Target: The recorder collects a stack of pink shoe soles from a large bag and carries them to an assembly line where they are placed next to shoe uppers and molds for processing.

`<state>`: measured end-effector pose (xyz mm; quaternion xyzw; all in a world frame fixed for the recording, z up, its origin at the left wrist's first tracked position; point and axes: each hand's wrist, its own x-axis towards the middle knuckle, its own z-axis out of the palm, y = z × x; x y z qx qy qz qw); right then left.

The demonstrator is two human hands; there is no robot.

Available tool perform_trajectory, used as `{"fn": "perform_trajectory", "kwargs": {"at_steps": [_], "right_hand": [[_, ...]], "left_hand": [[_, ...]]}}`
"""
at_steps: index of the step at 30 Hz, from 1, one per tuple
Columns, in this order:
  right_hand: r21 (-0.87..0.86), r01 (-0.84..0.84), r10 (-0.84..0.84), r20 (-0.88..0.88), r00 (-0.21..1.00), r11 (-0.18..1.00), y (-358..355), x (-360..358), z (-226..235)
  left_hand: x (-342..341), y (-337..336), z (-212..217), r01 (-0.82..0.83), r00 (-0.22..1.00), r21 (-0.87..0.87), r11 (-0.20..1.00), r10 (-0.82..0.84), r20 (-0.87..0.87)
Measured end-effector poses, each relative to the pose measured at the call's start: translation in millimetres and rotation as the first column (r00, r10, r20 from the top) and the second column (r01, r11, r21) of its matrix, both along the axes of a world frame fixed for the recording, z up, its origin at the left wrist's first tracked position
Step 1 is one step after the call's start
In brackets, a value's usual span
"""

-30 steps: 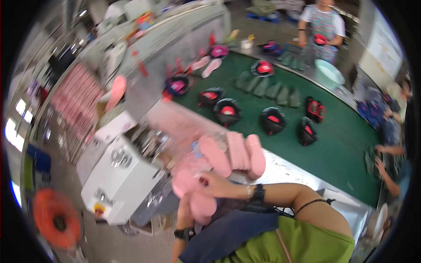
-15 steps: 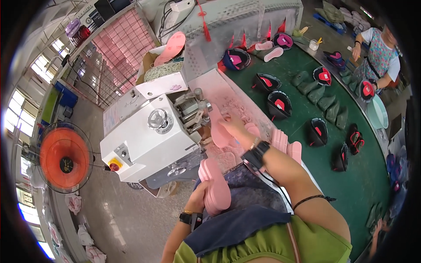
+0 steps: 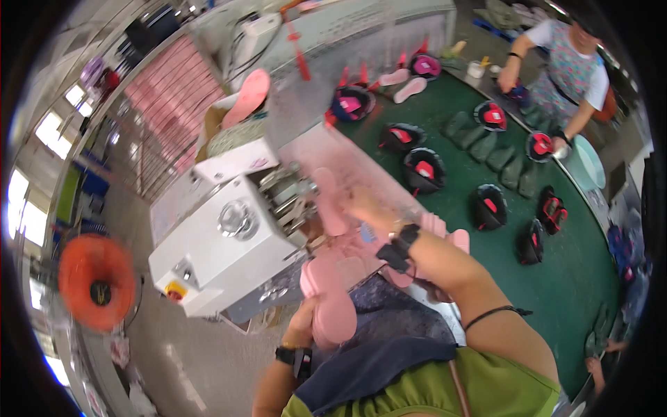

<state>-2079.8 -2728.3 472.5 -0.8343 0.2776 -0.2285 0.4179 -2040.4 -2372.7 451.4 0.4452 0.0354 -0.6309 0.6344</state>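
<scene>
Left hand [image 3: 303, 325] holds soles [image 3: 328, 302] (pink) —

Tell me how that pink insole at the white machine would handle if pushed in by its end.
The pink insole in the right hand looks thin and flat, so probably light and bendy; pushed endwise it may buckle. The stack in the left hand suggests they slide apart easily.

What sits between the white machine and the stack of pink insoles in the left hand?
Head view: only bare grey machine base; stack of pink insoles lies close below white machine, held by left hand.
</scene>
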Motion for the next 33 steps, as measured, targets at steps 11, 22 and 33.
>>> {"fn": "perform_trajectory", "kwargs": {"at_steps": [11, 22, 33], "right_hand": [[0.392, 0.297, -0.473, 0.5, 0.726, 0.871, -96.0, 65.6, -96.5], [0.525, 0.703, -0.82, -0.016, 0.572, 0.48, -256.0, -157.8, -42.8], [0.539, 0.67, -0.812, 0.043, 0.582, 0.51, -307.8, -146.0, -51.8]], "left_hand": [[-23.7, -44.6, 34.5, 0.023, 0.999, 0.066, 0.998, -0.025, 0.024], [-24.7, -74.7, 11.5, 0.153, 0.987, 0.147, 0.977, -0.157, 0.016], [-29.3, -81.4, -0.1, 0.213, 0.976, 0.381, 0.9, -0.217, -0.033]]}}
